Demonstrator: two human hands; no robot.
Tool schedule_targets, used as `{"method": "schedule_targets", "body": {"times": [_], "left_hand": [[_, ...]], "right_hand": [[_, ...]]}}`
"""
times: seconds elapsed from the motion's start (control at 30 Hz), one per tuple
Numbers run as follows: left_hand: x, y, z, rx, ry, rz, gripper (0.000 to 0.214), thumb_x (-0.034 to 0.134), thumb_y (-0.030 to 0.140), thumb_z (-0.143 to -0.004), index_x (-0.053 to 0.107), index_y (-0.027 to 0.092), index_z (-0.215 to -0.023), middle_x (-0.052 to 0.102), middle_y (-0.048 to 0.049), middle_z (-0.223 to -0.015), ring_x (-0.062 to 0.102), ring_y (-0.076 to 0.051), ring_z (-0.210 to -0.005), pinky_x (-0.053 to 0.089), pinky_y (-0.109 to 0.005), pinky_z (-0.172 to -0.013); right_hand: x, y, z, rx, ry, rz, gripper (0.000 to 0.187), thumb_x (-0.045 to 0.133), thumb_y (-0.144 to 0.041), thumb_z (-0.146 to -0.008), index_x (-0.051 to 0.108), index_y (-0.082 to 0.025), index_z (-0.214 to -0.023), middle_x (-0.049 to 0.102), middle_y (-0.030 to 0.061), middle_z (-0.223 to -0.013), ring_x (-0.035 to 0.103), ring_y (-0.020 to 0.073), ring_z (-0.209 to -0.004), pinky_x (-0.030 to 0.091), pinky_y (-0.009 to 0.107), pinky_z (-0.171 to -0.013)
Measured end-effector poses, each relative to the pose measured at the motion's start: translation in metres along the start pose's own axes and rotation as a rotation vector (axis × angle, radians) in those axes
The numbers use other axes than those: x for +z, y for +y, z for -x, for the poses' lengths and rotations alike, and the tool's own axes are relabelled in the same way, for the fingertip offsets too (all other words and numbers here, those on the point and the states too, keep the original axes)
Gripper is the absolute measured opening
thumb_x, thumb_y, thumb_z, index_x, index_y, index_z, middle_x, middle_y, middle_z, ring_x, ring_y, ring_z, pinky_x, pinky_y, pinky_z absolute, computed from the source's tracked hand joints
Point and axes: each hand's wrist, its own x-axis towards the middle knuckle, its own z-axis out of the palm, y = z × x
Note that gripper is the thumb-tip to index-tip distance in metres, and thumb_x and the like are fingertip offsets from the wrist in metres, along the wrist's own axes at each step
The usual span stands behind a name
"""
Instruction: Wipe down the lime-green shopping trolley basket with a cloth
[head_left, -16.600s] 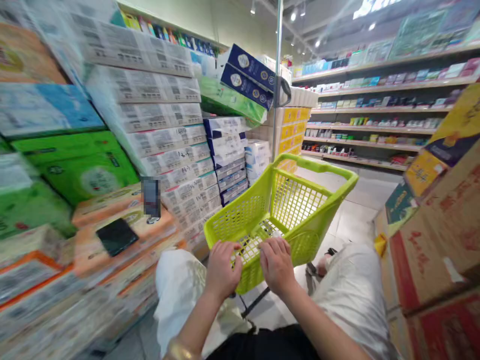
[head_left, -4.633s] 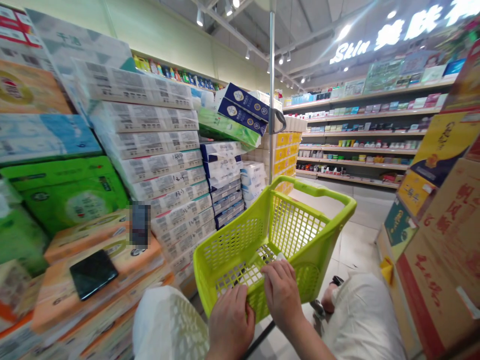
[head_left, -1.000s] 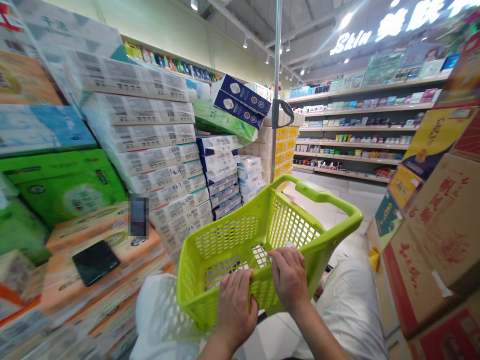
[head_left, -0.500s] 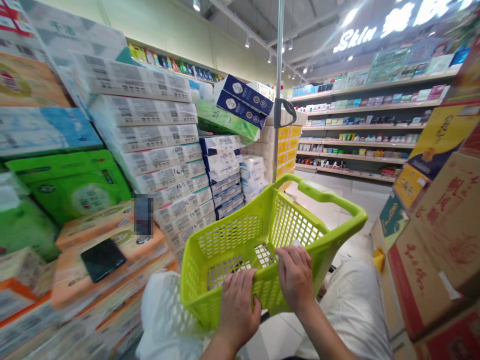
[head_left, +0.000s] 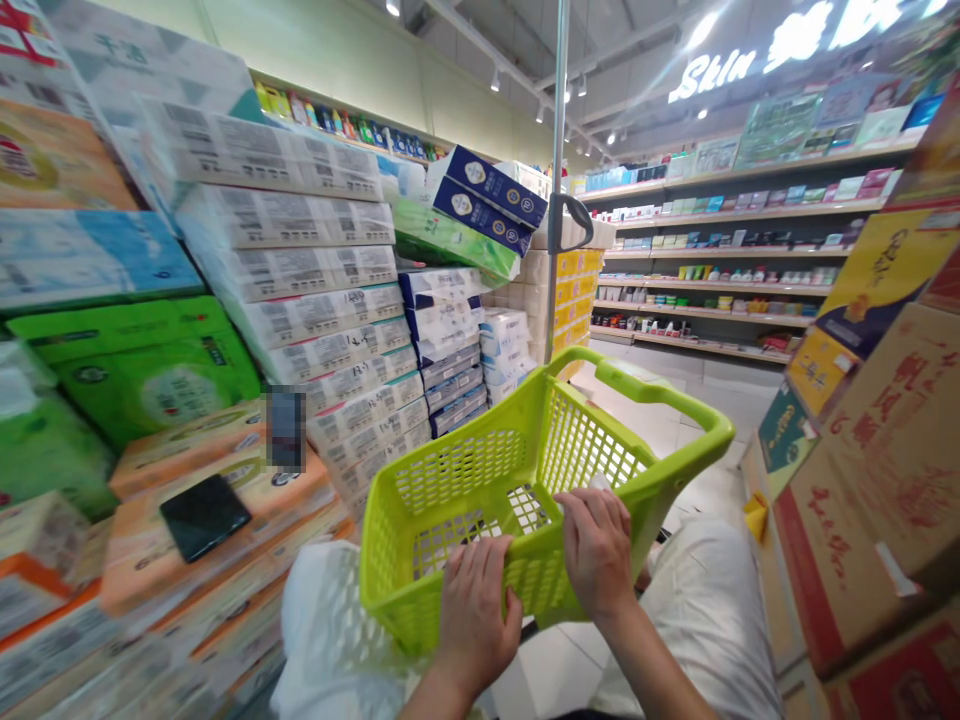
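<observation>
A lime-green plastic shopping basket (head_left: 450,475) with latticed walls and a long looped handle stands tilted between my knees. Through its lattice floor the ground shows; nothing lies inside. My left hand (head_left: 478,610) is closed over the near rim, fingers curled inward and thumb outside. Further right along that same rim, my right hand (head_left: 600,550) is closed too, its fingertips hooked over the edge. A small white scrap (head_left: 600,482) shows just past the right knuckles; whether the hand holds it I cannot tell.
To the left, a black phone (head_left: 205,517) lies on orange tissue packs (head_left: 135,560). Tall stacks of white wrapped packs (head_left: 315,220) rise behind. Cardboard cartons (head_left: 892,430) line the right side. A metal pole (head_left: 559,120) stands ahead, with stocked shelves (head_left: 720,255) at the back.
My right hand has shifted slightly to the right along the rim. The left hand and the basket stay almost where they were.
</observation>
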Motion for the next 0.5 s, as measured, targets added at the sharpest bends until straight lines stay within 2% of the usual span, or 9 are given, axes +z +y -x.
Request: {"method": "schedule_targets", "body": {"times": [0.1, 0.27, 0.37, 0.5], "left_hand": [[0.002, -0.001, 0.0, -0.008, 0.007, 0.0, 0.043, 0.044, 0.014, -0.074, 0.052, 0.017, -0.116, 0.065, -0.0074, -0.101, 0.059, -0.023, -0.096, 0.037, -0.04, -0.093], [0.005, -0.006, 0.003, 0.051, 0.007, -0.036, 0.043, 0.046, 0.019, -0.075, 0.052, 0.014, -0.117, 0.065, -0.0106, -0.103, 0.059, -0.025, -0.096, 0.038, -0.041, -0.091], [0.003, -0.005, 0.003, 0.025, -0.009, -0.017, 0.044, 0.045, 0.016, -0.074, 0.051, 0.015, -0.118, 0.065, -0.0094, -0.103, 0.059, -0.024, -0.097, 0.037, -0.041, -0.092], [0.003, -0.001, 0.002, -0.009, -0.007, 0.005, 0.045, 0.045, 0.014, -0.074, 0.051, 0.017, -0.118, 0.065, -0.0076, -0.103, 0.058, -0.023, -0.098, 0.036, -0.04, -0.094]], "right_hand": [[0.001, -0.003, 0.001, 0.022, 0.02, 0.008, 0.024, 0.043, -0.012, -0.092, 0.064, -0.022, -0.099, 0.063, 0.004, -0.092, 0.055, 0.0193, -0.094, 0.032, 0.04, -0.103], [0.016, -0.029, 0.017, -0.075, -0.081, -0.108, 0.025, 0.043, -0.013, -0.091, 0.064, -0.024, -0.101, 0.063, 0.0024, -0.09, 0.055, 0.018, -0.094, 0.031, 0.037, -0.103], [0.011, -0.02, 0.012, -0.062, -0.08, -0.085, 0.025, 0.043, -0.013, -0.092, 0.064, -0.023, -0.102, 0.064, 0.0031, -0.092, 0.056, 0.0187, -0.095, 0.032, 0.038, -0.102], [-0.001, 0.002, -0.002, 0.008, 0.012, 0.01, 0.024, 0.044, -0.013, -0.091, 0.064, -0.022, -0.101, 0.064, 0.0046, -0.094, 0.056, 0.02, -0.096, 0.032, 0.039, -0.102]]}}
